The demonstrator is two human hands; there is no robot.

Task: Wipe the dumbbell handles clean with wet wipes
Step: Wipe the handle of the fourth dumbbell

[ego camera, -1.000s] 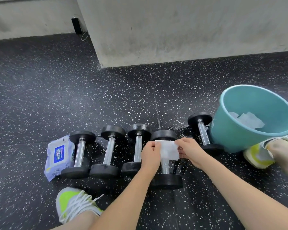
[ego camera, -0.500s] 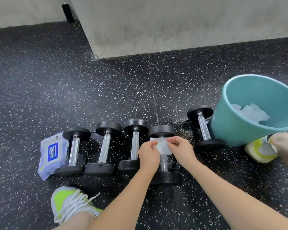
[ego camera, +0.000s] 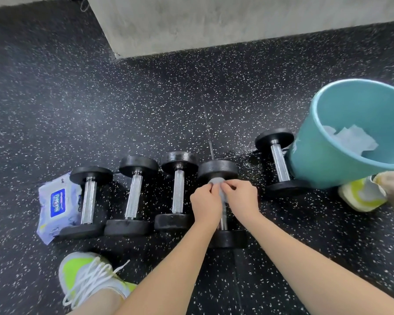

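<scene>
the speckled black floor (ego camera: 146, 105) fills most of my view, with the grey concrete wall (ego camera: 214, 21) at the far side. at the right the teal bucket (ego camera: 316, 160) leans toward me with used wipes (ego camera: 350, 138) lying inside it, and one dumbbell (ego camera: 280, 162) lies just beside it, apart from the row. my shoes sit near me, one at the left (ego camera: 87, 276) and one (ego camera: 362, 194) at the right under the bucket.

the row of dumbbells lies in front of me, handles pointing near to far. at its left end the wet wipe pack (ego camera: 55, 203) touches the first dumbbell (ego camera: 88, 201); two more lie right of that, bare handles showing. the fourth dumbbell (ego camera: 223, 201) is the one i work on.

a second ago i held the wipe (ego camera: 216, 181) spread flat above this handle; now it is bunched down around the far end of the handle, just below the far weight, and only a small grey fold shows between my hands. my left hand (ego camera: 206, 204) and right hand (ego camera: 241, 198) have closed in until they meet, and each grip is narrow, fingers curled and pinching the wipe against the bar.

i judge the wrapping is done and the rubbing along the handle can begin; the near part of the handle looks untouched.
</scene>
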